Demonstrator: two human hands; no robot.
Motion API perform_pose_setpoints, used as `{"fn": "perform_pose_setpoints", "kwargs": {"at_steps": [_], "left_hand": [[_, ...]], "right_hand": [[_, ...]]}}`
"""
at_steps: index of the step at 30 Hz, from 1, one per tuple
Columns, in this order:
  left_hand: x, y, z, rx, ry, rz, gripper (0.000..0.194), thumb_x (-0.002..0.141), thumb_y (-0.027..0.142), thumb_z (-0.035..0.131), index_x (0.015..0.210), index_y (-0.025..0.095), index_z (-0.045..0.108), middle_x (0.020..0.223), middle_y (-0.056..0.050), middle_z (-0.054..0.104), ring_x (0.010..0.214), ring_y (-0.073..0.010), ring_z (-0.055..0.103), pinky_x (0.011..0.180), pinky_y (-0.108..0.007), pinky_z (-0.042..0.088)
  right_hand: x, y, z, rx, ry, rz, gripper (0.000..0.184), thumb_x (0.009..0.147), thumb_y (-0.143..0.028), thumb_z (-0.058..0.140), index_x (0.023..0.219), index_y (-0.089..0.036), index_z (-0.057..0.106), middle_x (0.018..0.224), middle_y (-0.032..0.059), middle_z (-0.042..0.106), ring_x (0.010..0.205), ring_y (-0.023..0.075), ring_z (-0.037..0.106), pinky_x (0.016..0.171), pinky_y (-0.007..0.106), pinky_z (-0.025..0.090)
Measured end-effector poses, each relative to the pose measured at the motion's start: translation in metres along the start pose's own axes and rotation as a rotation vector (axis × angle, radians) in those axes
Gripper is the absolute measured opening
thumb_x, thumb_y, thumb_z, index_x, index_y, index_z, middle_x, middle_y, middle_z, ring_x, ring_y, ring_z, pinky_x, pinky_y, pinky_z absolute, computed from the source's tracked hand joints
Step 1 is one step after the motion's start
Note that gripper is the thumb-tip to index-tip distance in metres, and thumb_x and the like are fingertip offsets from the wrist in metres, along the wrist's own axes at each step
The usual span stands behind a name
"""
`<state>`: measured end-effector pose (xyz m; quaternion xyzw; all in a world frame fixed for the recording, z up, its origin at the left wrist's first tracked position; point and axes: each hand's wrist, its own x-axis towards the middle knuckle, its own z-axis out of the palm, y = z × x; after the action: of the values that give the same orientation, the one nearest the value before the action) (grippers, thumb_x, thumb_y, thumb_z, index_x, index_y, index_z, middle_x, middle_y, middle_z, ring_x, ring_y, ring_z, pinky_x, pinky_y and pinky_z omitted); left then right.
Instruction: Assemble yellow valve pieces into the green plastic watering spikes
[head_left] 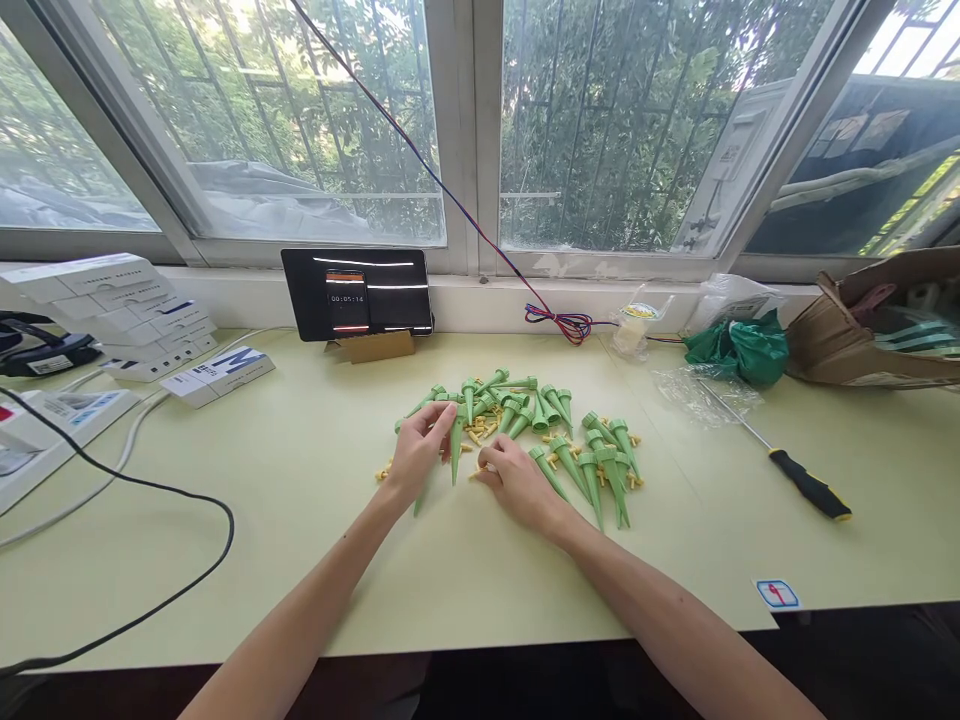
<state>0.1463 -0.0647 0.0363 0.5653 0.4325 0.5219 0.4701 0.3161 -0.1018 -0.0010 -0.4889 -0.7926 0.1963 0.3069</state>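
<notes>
My left hand [418, 445] pinches a green plastic watering spike [456, 450], its tip pointing down toward the table. Just to the right, my right hand [517, 480] has its fingers closed on a small yellow valve [478, 474] close to the tabletop. Behind both hands lies a heap of green spikes [517, 412], with loose yellow valves [480, 430] among them. Beside my right hand is a group of spikes with yellow valves [591, 478]. Another green spike [421, 498] is partly hidden behind my left hand.
A screwdriver [810, 484] and a green bag [742, 347] lie to the right, near a cardboard box [840, 330]. A tablet [356, 295] leans at the window. White boxes [127, 310], a power strip [67, 440] and a black cable [217, 505] occupy the left.
</notes>
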Motion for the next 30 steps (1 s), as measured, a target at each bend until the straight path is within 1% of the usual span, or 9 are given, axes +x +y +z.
{"fn": "perform_pose_setpoints", "kwargs": {"at_steps": [7, 12, 15, 17, 21, 26, 30], "left_hand": [[-0.0004, -0.0004, 0.0003, 0.018, -0.007, 0.002, 0.033, 0.084, 0.05, 0.065, 0.091, 0.019, 0.069, 0.065, 0.002, 0.051, 0.048, -0.0089, 0.043, 0.041, -0.022, 0.037], [-0.0006, -0.0002, 0.0009, 0.017, -0.024, -0.002, 0.033, 0.083, 0.049, 0.066, 0.094, 0.019, 0.07, 0.066, 0.001, 0.051, 0.051, -0.0095, 0.045, 0.041, -0.021, 0.037], [-0.0002, -0.0014, 0.0006, 0.031, -0.017, -0.007, 0.034, 0.082, 0.049, 0.068, 0.096, 0.018, 0.07, 0.067, 0.001, 0.053, 0.05, -0.0089, 0.045, 0.041, -0.021, 0.037], [0.0001, -0.0027, 0.0, 0.05, -0.013, -0.014, 0.036, 0.081, 0.05, 0.069, 0.097, 0.018, 0.07, 0.069, 0.0, 0.056, 0.048, -0.0084, 0.046, 0.041, -0.021, 0.039], [-0.0003, -0.0041, -0.0008, 0.09, -0.021, -0.023, 0.037, 0.08, 0.052, 0.07, 0.096, 0.019, 0.069, 0.069, 0.001, 0.058, 0.046, -0.008, 0.046, 0.042, -0.022, 0.041], [-0.0018, -0.0027, -0.0003, 0.126, -0.059, -0.044, 0.036, 0.08, 0.05, 0.07, 0.099, 0.019, 0.067, 0.065, 0.003, 0.053, 0.046, -0.0089, 0.047, 0.044, -0.023, 0.042], [-0.003, -0.0016, -0.0003, 0.158, -0.095, -0.043, 0.034, 0.082, 0.048, 0.068, 0.1, 0.02, 0.066, 0.07, 0.002, 0.057, 0.048, -0.0089, 0.048, 0.046, -0.023, 0.042]], "right_hand": [[-0.0002, 0.0005, 0.0019, -0.023, 0.031, -0.031, 0.008, 0.091, -0.013, 0.061, 0.087, -0.02, 0.058, 0.094, 0.0024, 0.049, 0.076, 0.0143, 0.05, 0.064, 0.025, 0.037], [0.0006, -0.0048, 0.0006, -0.083, 0.005, -0.005, 0.012, 0.097, -0.016, 0.05, 0.086, -0.019, 0.054, 0.094, 0.0056, 0.052, 0.076, 0.0169, 0.052, 0.063, 0.027, 0.039], [0.0013, -0.0066, 0.0005, -0.086, 0.008, 0.022, 0.013, 0.098, -0.017, 0.046, 0.086, -0.019, 0.051, 0.094, 0.0074, 0.055, 0.078, 0.0194, 0.053, 0.064, 0.028, 0.039], [0.0019, -0.0062, 0.0006, -0.039, 0.022, 0.041, 0.013, 0.098, -0.016, 0.044, 0.086, -0.02, 0.048, 0.089, 0.0061, 0.056, 0.074, 0.0194, 0.053, 0.062, 0.028, 0.038], [0.0038, -0.0053, -0.0011, 0.149, 0.071, 0.044, 0.016, 0.098, -0.016, 0.038, 0.084, -0.021, 0.044, 0.076, 0.0015, 0.056, 0.065, 0.0168, 0.051, 0.06, 0.026, 0.036], [0.0052, -0.0064, -0.0049, 0.307, 0.174, 0.038, 0.018, 0.098, -0.023, 0.039, 0.081, -0.021, 0.045, 0.074, 0.0001, 0.058, 0.061, 0.0142, 0.052, 0.059, 0.024, 0.036], [0.0047, -0.0062, -0.0057, 0.373, 0.196, 0.042, 0.019, 0.099, -0.028, 0.041, 0.082, -0.02, 0.049, 0.073, 0.0, 0.06, 0.059, 0.0134, 0.052, 0.057, 0.023, 0.037]]}}
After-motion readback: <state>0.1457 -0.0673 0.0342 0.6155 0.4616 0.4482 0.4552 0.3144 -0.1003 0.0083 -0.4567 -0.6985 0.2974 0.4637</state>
